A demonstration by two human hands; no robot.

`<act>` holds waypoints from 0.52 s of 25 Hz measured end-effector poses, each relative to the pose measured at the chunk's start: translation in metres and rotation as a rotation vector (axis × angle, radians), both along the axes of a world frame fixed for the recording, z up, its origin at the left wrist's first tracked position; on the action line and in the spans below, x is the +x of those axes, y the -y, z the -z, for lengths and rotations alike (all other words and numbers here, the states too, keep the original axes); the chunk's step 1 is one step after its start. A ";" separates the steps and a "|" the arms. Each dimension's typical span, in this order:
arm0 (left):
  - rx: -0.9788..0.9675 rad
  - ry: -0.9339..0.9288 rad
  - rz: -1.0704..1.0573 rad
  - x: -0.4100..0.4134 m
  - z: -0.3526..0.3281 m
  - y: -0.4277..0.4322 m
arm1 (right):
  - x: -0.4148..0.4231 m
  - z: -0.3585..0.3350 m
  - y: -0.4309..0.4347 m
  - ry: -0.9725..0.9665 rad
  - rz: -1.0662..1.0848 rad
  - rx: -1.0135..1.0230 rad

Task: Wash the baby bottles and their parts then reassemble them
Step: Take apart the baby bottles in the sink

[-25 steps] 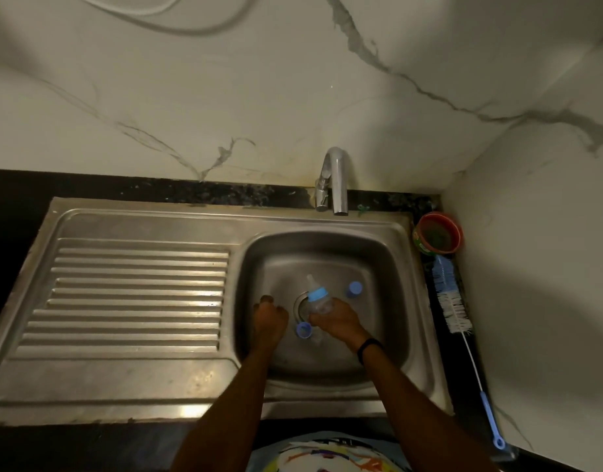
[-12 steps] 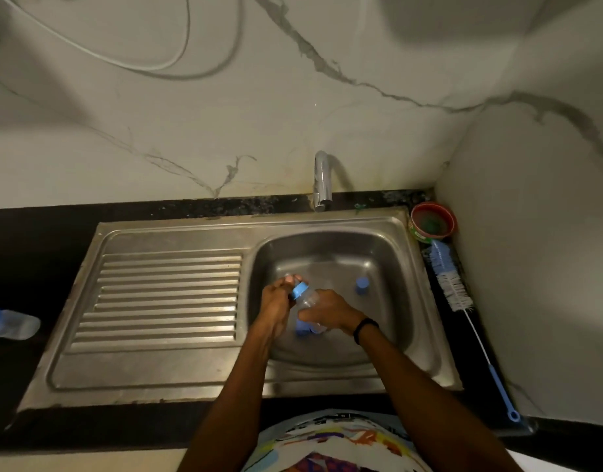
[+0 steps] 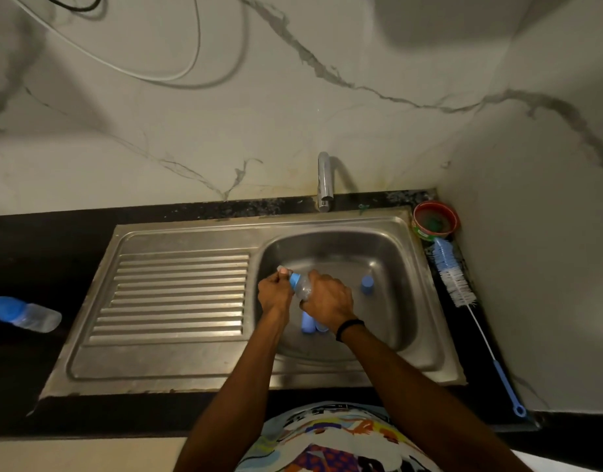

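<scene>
Baby bottle (image 3: pixel 302 288) sits mid-frame over the sink (image 3: pixel 327 241) basin, both hands on it: right hand (image 3: pixel 327 299) wrapped round the body, left hand (image 3: pixel 274 296) pinching the blue collar (image 3: pixel 295 279). I'd hold the body still, twist only the collar, and stay low so parts drop in the basin. The second bottle (image 3: pixel 24 313) lies far left on the counter (image 3: pixel 38 253)

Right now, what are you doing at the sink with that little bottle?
A person holds a clear plastic baby bottle with a blue collar over the steel sink basin. The right hand grips its body; the left hand pinches its top end. A small blue cap sits in the basin, and a second clear bottle with a blue cap lies on the black counter at left.
</scene>
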State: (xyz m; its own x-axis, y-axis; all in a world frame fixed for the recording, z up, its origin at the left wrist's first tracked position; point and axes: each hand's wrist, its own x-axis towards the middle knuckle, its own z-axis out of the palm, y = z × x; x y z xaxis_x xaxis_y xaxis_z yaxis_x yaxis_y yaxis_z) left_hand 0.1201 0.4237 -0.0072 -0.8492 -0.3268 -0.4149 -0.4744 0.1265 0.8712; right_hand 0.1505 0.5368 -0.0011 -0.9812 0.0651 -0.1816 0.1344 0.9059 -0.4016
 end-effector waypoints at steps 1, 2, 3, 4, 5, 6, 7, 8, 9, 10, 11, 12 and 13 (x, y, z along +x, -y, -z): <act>0.047 -0.002 0.035 -0.002 -0.005 0.002 | -0.001 0.000 -0.001 0.009 0.017 -0.039; 0.109 0.011 0.074 -0.004 -0.009 0.005 | -0.002 0.000 -0.004 0.042 0.045 -0.105; 0.204 0.041 0.101 -0.006 -0.013 0.009 | -0.002 -0.001 -0.006 0.081 0.076 -0.182; 0.313 0.065 0.142 -0.006 -0.017 0.014 | -0.003 -0.001 -0.009 0.116 0.103 -0.251; 0.417 0.084 0.195 -0.005 -0.018 0.018 | -0.005 -0.001 -0.011 0.141 0.123 -0.306; 0.470 0.100 0.255 -0.004 -0.016 0.022 | -0.006 -0.001 -0.012 0.160 0.133 -0.341; 0.476 0.098 0.298 -0.003 -0.013 0.024 | -0.007 -0.001 -0.013 0.172 0.135 -0.356; 0.444 0.083 0.328 -0.002 -0.008 0.026 | -0.008 0.000 -0.013 0.178 0.132 -0.354; 0.426 0.050 0.332 0.000 -0.005 0.025 | -0.008 0.000 -0.012 0.178 0.128 -0.344; 0.388 0.030 0.332 0.002 -0.003 0.025 | -0.008 -0.001 -0.012 0.173 0.123 -0.338; 0.393 0.029 0.329 0.003 -0.002 0.025 | -0.007 0.000 -0.011 0.168 0.118 -0.333; 0.426 0.041 0.328 0.005 -0.009 0.024 | -0.007 -0.001 -0.011 0.167 0.107 -0.326; 0.481 0.061 0.302 0.006 -0.010 0.023 | -0.006 -0.001 -0.011 0.174 0.094 -0.315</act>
